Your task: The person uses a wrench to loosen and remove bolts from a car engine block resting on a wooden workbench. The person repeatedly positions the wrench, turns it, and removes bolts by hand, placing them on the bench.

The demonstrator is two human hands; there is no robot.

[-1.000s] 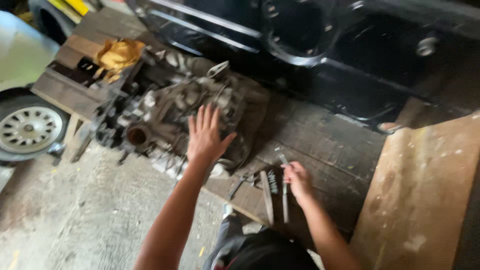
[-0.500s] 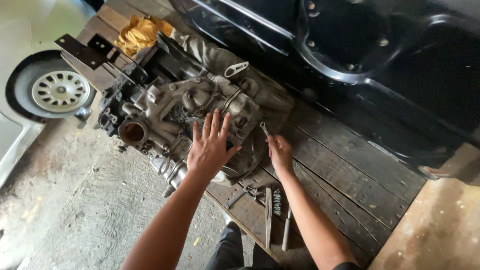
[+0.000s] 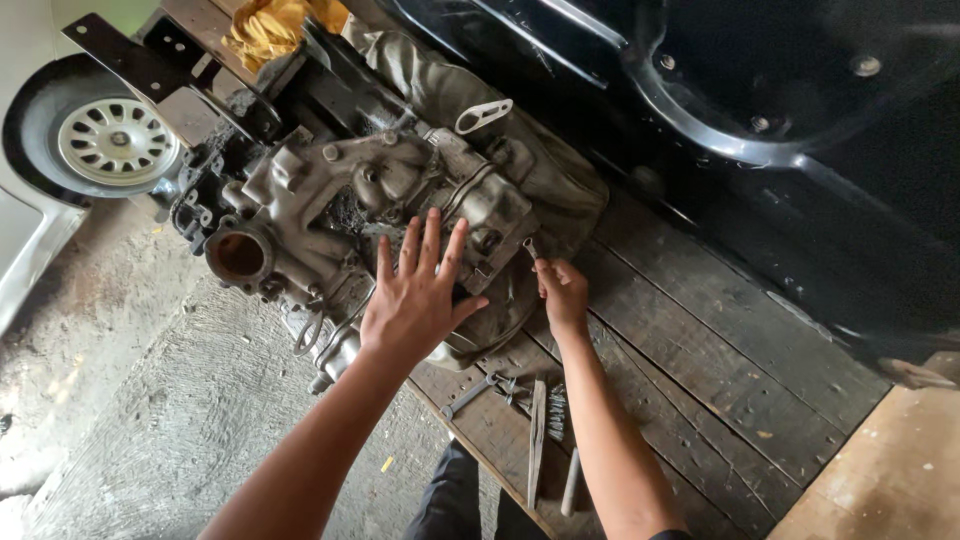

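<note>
Head view: we press left hand (image 3: 418, 300) flat, fingers spread, on engine block (image 3: 350, 220) lying on wooden pallet (image 3: 700, 350). Right hand (image 3: 563, 295) pinches small wrench (image 3: 530, 247) at its flank. Block looks heavy, rigid, greasy; we would grip cast lugs.

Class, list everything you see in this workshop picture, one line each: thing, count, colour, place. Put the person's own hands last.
engine block: one, grey and greasy, on the wooden platform, left of centre
wooden platform: one, dark planks, under the engine
yellow rag: one, top, behind the engine
wheel: one, black tyre with pale rim, top left
black vehicle body: one, top right
loose hand tools: several, grey metal, on the planks by the person's arms
concrete floor: grey, lower left
small wrench: one, metal, in the right hand
left hand: open, flat on the engine
right hand: closed on the small wrench at the engine's side
</note>
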